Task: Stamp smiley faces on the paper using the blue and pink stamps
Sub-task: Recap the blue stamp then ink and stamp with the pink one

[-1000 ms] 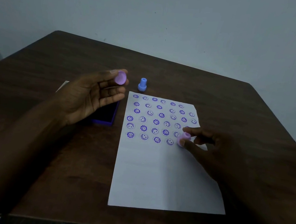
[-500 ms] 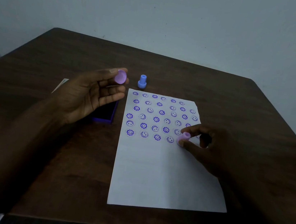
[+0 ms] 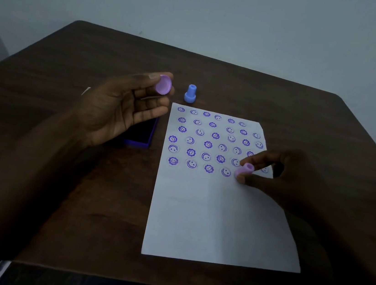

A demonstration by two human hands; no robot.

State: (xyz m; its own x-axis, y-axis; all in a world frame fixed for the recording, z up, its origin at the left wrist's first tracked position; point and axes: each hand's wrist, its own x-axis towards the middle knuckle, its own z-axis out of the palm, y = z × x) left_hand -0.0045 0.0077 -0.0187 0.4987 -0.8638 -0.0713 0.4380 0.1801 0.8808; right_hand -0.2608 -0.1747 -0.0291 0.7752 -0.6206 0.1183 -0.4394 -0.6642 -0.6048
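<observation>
A white paper (image 3: 217, 218) lies on the dark wooden table, its upper part covered with several rows of purple smiley prints. My right hand (image 3: 280, 176) pinches the pink stamp (image 3: 244, 170), pressed face down on the paper at the right end of the lowest row. My left hand (image 3: 124, 112) hovers palm up left of the paper and holds a small pink cap (image 3: 163, 84) between thumb and fingertips. The blue stamp (image 3: 190, 94) stands upright on the table just beyond the paper's top left corner.
A purple ink pad (image 3: 144, 134) lies open under my left hand, next to the paper's left edge. A pale corner of something flat (image 3: 85, 90) peeks out behind my left wrist. The table's near edge (image 3: 116, 276) runs along the bottom.
My right hand's fingers have shifted slightly around the pink stamp, which stays at the same spot on the paper. My left hand with the cap has hardly moved.
</observation>
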